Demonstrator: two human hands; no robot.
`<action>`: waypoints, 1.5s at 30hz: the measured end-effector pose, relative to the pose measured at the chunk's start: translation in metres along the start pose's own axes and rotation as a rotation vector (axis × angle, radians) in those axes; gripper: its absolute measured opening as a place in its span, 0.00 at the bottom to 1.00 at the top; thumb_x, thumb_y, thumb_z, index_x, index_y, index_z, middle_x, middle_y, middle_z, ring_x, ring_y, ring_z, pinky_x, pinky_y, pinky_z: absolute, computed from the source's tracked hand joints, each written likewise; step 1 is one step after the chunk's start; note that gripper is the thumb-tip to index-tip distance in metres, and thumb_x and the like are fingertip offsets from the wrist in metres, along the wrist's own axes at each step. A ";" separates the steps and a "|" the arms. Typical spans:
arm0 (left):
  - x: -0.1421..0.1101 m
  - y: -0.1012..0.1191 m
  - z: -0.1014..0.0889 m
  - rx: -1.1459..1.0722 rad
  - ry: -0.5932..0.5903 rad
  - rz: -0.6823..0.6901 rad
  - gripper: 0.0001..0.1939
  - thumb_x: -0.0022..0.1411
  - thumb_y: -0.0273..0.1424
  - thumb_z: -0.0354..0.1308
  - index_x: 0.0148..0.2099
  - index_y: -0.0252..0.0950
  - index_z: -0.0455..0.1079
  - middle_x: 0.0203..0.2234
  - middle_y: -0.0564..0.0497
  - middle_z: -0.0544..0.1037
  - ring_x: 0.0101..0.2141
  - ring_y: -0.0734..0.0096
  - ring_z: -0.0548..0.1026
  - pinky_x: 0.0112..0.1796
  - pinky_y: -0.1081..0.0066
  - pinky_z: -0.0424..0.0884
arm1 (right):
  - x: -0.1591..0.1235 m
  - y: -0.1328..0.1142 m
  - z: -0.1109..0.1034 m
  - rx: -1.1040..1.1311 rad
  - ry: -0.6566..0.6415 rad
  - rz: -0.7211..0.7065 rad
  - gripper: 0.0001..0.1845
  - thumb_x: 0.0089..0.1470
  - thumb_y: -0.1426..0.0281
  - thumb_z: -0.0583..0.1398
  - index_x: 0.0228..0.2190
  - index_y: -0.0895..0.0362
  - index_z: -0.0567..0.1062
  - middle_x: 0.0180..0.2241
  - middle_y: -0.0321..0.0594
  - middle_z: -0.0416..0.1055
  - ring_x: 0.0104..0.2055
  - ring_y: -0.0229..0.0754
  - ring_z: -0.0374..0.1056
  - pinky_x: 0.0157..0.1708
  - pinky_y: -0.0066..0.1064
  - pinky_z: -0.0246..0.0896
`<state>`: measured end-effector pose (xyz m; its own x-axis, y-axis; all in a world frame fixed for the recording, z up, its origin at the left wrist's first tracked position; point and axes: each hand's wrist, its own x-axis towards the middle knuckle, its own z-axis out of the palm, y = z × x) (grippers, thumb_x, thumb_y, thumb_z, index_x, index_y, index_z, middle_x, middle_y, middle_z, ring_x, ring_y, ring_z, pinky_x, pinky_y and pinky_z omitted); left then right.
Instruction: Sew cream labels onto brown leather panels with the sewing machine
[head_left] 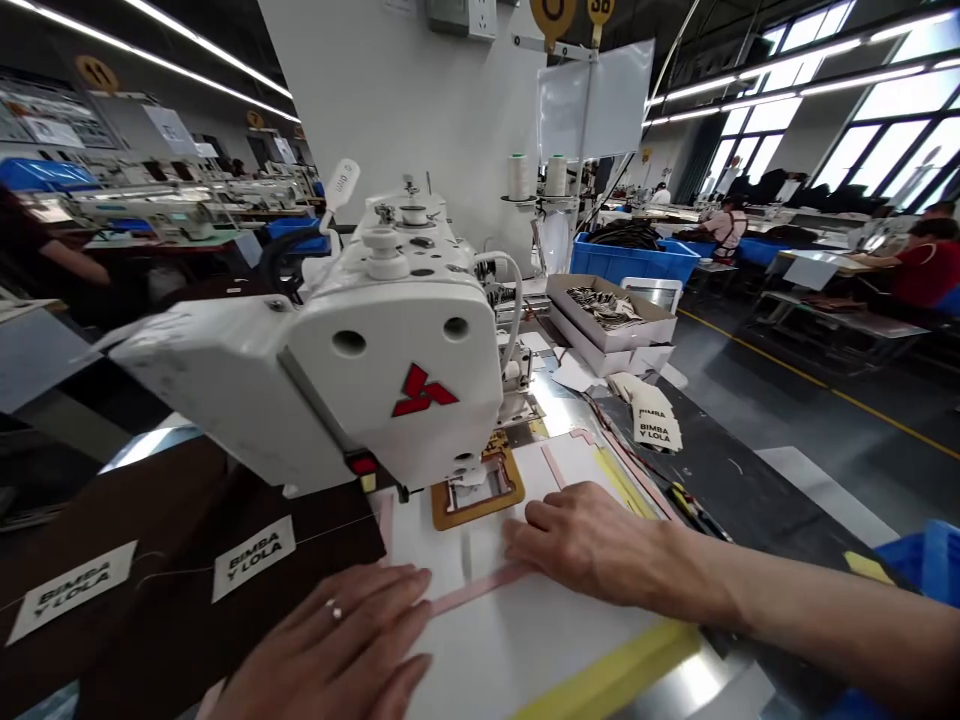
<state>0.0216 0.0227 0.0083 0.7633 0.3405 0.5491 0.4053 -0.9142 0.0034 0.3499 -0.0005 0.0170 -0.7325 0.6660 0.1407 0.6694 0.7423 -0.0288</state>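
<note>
Two bare hands are on the white sheet, which lies flat under the sewing machine head, w/ the brown frame resting on its far part. L hand: palm down, fingers nearly straight & close together, tips at the sheet's L side by the pink strip; nothing seen in its grasp. R hand: fingers part-curled, tips low near the frame's near edge; can't tell if it pinches anything. Step in hand, prob.: steadying or squaring the sheet. Any further shift calls for light, even pressure from both hands, fingertips clear of the frame.
</note>
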 end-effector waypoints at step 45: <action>0.034 0.017 0.036 0.287 -0.253 0.017 0.42 0.74 0.62 0.48 0.66 0.27 0.67 0.61 0.43 0.74 0.62 0.54 0.70 0.73 0.53 0.29 | 0.009 0.007 0.019 0.392 -0.057 0.025 0.52 0.65 0.43 0.59 0.75 0.59 0.49 0.74 0.60 0.51 0.78 0.55 0.41 0.74 0.61 0.26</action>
<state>0.0726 0.0270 -0.0025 0.8568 0.4019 0.3230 0.4882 -0.8338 -0.2577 0.3456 0.0118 -0.0005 -0.7297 0.6790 0.0805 0.5970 0.6902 -0.4090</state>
